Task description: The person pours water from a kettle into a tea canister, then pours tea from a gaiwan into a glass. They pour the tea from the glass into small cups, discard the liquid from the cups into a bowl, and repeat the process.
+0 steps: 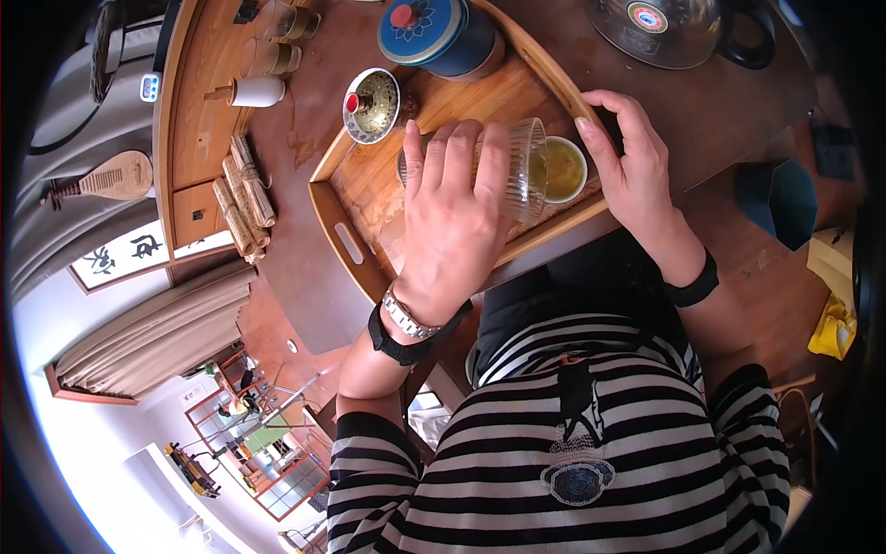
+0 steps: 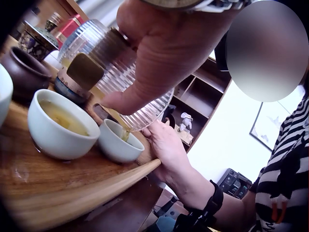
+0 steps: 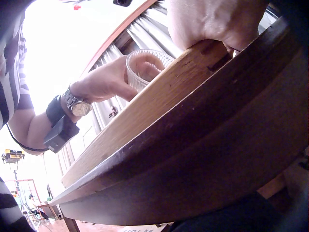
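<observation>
My left hand [image 1: 454, 205] grips a ribbed glass pitcher [image 1: 526, 171], tilted sideways over a small white cup [image 1: 565, 170] on the wooden tray [image 1: 353, 243]. In the left wrist view, yellowish liquid runs from the rim of the pitcher [image 2: 145, 113] into the cup [image 2: 120, 147]. Another white cup [image 2: 63, 128] holding similar liquid stands beside it. At the tray's right end my right hand [image 1: 641, 171] holds the rim, thumb on the inner side. The right wrist view shows this hand [image 3: 217, 21] over the tray's wall [image 3: 140, 111], its fingertips mostly hidden.
A blue lidded pot [image 1: 443, 42] stands at the tray's far side, with a patterned bowl-shaped piece [image 1: 377, 115] near its left edge. Beyond the tray is a glass kettle [image 1: 660, 32]. Bamboo-like rolls [image 1: 242, 198] and a white handled vessel [image 1: 257, 91] lie to the left.
</observation>
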### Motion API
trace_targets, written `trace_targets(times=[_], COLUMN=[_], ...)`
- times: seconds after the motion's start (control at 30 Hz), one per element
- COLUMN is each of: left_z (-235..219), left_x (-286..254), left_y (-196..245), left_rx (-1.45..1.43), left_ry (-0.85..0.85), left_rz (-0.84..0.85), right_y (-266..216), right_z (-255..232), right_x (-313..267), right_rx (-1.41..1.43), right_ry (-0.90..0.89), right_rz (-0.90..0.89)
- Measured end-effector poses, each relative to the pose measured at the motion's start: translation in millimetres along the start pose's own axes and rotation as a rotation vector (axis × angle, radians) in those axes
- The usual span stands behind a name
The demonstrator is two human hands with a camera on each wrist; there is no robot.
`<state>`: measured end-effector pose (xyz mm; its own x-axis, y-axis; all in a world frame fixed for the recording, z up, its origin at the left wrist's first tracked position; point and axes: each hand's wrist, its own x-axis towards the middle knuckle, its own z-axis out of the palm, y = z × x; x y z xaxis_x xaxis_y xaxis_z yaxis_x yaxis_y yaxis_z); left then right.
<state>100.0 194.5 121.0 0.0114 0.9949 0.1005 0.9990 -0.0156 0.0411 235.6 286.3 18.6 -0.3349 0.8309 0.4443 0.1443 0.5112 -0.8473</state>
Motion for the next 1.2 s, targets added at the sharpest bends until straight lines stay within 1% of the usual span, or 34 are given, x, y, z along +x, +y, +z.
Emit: trace_targets(times=[0.1, 0.27, 0.57, 0.67, 0.8, 0.87, 0.9, 1.0, 1.03, 1.1, 1.13, 1.2], left_z=[1.6, 1.0, 4.1, 4.2, 4.8, 5.2, 3.9, 5.0, 4.9, 4.3, 4.0, -2.7], left_x=[-0.8, -0.3, -4.6, -6.7, -9.2, -11.1, -10.7, -15.6, -18.2, -24.1, -27.8, -34.8], left_y=[-1.1, 3.5, 5.6, 9.5, 3.8, 0.5, 1.9, -8.8, -11.8, -17.2, -19.6, -27.8], left_rx=[0.008, 0.143, 0.266, 0.224, 0.239, 0.115, 0.111, -0.16, -0.161, -0.412, -0.489, -0.579], left_ry=[0.003, 0.047, 0.089, 0.097, 0.11, 0.14, 0.143, 0.206, 0.209, 0.283, 0.312, 0.394], left_rz=[0.002, 0.051, 0.123, 0.117, 0.116, 0.055, 0.055, -0.047, -0.049, -0.214, -0.295, -0.362], right_y=[0.8, -0.6, 0.0, -1.5, -1.8, -1.6, -1.3, -0.6, -0.7, -0.7, -1.0, -1.0], right_z=[1.8, -0.3, 0.9, -2.9, 0.7, 1.0, -2.5, 0.7, 1.1, 1.3, 0.4, 1.2], right_x=[-0.3, 0.4, 0.3, 1.3, 0.8, 0.4, 0.8, 0.2, 0.2, 0.3, 0.6, 0.7], right_rx=[-0.005, -0.01, -0.007, -0.011, -0.009, -0.016, -0.016, -0.02, -0.025, -0.029, -0.032, -0.034], right_ry=[0.003, 0.007, 0.008, 0.004, -0.005, -0.007, -0.007, -0.009, -0.011, -0.01, -0.009, -0.004], right_rz=[-0.008, -0.01, -0.005, -0.003, 0.016, 0.022, 0.011, 0.004, 0.009, 0.009, 0.012, 0.008])
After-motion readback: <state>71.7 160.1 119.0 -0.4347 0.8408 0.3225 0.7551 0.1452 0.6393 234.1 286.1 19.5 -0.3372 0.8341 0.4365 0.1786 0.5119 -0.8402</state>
